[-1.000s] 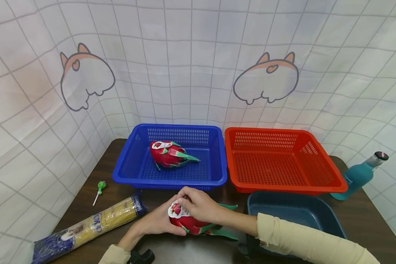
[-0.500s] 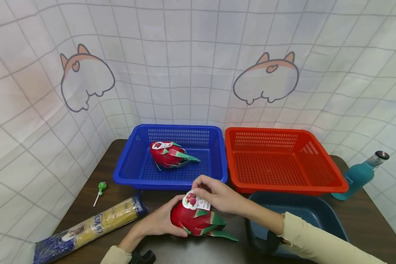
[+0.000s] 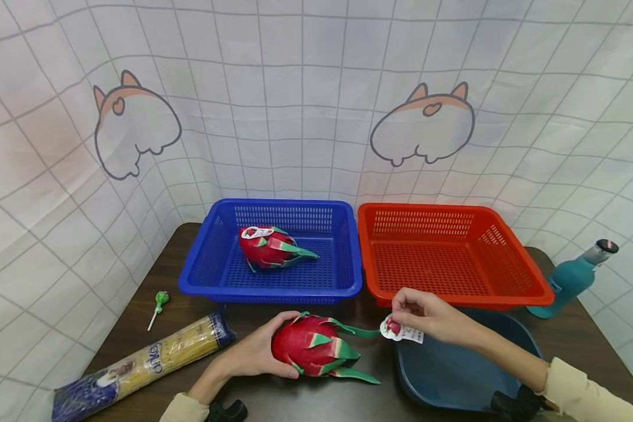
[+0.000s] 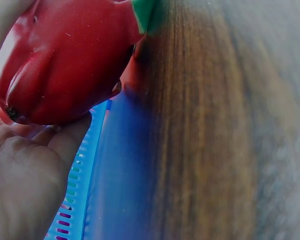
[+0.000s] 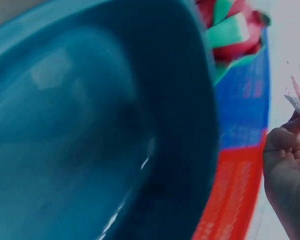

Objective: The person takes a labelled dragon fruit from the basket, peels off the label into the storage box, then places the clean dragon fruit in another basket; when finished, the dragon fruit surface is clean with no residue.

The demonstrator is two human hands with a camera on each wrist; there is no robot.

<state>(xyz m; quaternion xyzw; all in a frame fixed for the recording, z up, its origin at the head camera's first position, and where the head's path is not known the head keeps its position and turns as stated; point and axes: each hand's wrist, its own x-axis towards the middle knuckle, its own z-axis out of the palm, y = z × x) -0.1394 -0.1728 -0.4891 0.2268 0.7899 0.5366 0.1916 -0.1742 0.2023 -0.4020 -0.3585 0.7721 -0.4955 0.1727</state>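
Observation:
My left hand [image 3: 261,350] grips the rounded end of a red dragon fruit [image 3: 316,346] with green-tipped scales, in front of the blue basket. In the left wrist view the fruit's smooth red end [image 4: 70,60] lies between thumb and fingers. My right hand [image 3: 427,316] pinches a white sticker [image 3: 401,330] printed with a dragon fruit picture, over the left rim of the dark blue tray [image 3: 448,375]. In the right wrist view that hand [image 5: 290,160] is at the right edge, the sticker thin and edge-on at its fingertips.
A second dragon fruit [image 3: 271,246], bearing a sticker, lies in the blue basket [image 3: 269,291]. Beside it stands a red basket [image 3: 427,264]. A teal bottle [image 3: 575,278] is at the far right. A spaghetti pack [image 3: 153,366] and a green lollipop [image 3: 160,300] lie at left.
My right hand has peeled the sticker off the dragon fruit and carried it right to the dark blue tray's edge. The left hand still holds the fruit in place.

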